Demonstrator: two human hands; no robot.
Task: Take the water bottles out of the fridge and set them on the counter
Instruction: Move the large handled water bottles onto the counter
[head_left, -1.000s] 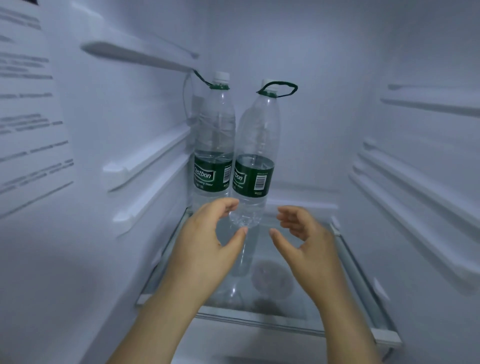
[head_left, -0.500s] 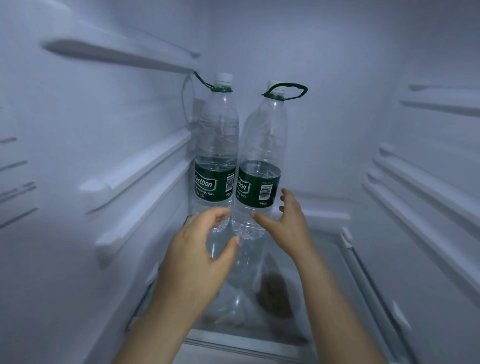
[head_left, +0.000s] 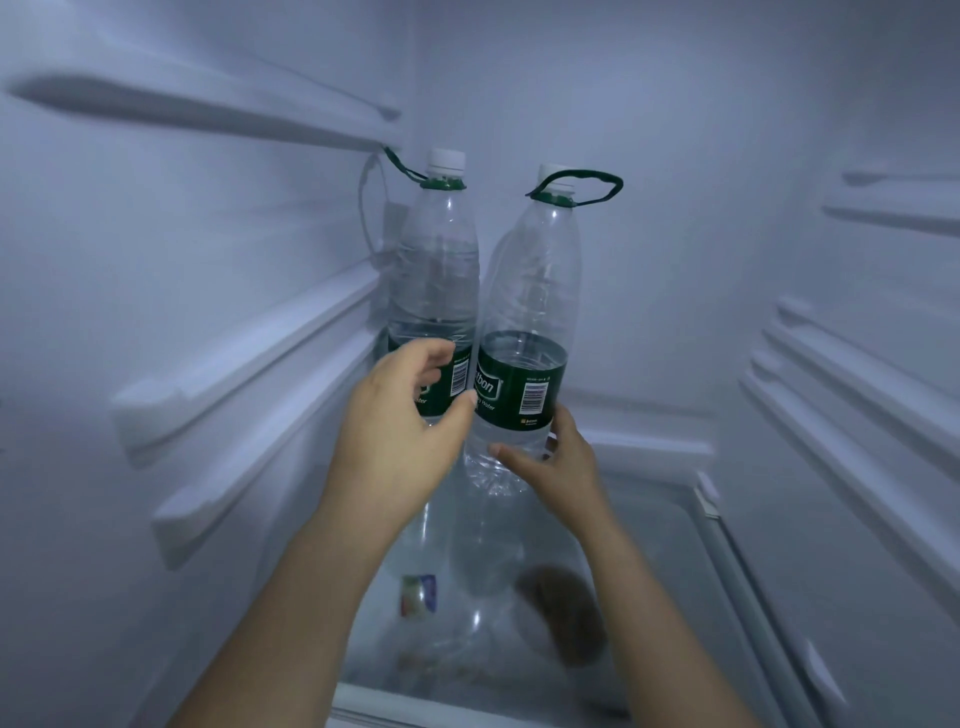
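Head camera view, looking into a white fridge interior (head_left: 675, 156) with moulded shelf rails on both side walls; two tall bottles stand side by side at the back left of a glass shelf (head_left: 691, 561). The left water bottle (head_left: 434, 270), clear plastic with a white cap, green neck loop and green label, stands upright near the left wall; the right water bottle (head_left: 535, 291), of the same make, is just beside it, its top leaning slightly to the right. The person's right hand (head_left: 563, 467) grips the right water bottle just below its label; the thumb lies across the front and the fingers wrap round the far side. The left hand (head_left: 400, 431) is curved in a loose C in front of the left water bottle's label; its fingers are not closed, and whether they touch the bottle cannot be told. Both bottles are inside the fridge.
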